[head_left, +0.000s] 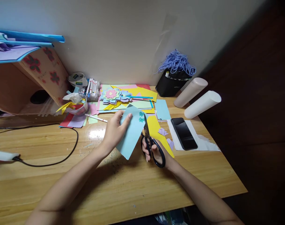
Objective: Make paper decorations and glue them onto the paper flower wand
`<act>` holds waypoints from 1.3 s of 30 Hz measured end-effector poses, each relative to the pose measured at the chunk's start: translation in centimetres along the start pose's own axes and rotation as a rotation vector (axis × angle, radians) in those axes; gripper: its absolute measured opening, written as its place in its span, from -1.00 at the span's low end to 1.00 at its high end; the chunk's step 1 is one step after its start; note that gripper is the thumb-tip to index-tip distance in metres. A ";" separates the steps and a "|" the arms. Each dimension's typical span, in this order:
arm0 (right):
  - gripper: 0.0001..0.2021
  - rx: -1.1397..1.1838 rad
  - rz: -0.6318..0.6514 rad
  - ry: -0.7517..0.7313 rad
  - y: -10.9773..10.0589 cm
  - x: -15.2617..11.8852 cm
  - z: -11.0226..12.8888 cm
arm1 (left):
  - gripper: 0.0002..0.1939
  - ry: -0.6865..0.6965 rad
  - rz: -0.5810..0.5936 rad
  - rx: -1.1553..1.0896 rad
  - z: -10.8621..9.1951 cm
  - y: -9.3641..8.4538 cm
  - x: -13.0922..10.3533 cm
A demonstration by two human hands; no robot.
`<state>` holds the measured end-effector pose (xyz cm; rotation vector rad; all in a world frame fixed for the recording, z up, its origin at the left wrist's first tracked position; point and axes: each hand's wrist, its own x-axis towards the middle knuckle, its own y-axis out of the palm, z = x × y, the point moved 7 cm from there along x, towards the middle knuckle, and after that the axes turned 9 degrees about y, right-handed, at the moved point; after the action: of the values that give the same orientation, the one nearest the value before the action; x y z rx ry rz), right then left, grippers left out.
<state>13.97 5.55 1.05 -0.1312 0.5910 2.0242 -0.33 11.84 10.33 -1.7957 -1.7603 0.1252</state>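
My left hand (116,128) pinches a light blue sheet of paper (133,134) and holds it tilted above the table. Two small teal shapes (141,117) are drawn near the sheet's right edge. In my right hand (154,151) are black-handled scissors (146,131), with fingers through the loops. The blades point up and lie at the paper's right edge, beside the teal shapes; whether they touch it I cannot tell. Behind the scissors lies a yellow sheet (156,128) with purple paper scraps (163,131) on it.
A phone (184,133) rests on white paper at the right, near two white cylinders (202,104). Behind are layered paper flowers (111,94), markers (92,87) and a black holder (171,82) with blue yarn. At left stand a cardboard box (46,75) and a cable (72,148).
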 end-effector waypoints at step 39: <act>-0.36 -0.259 -0.132 -0.120 -0.3 -0.6 0.3 | -0.61 -0.049 0.142 -0.144 1.0 0.2 0.7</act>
<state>14.53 5.35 1.37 -0.1963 0.2365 1.9566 -0.54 12.84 9.70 -2.0376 -1.7128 0.1026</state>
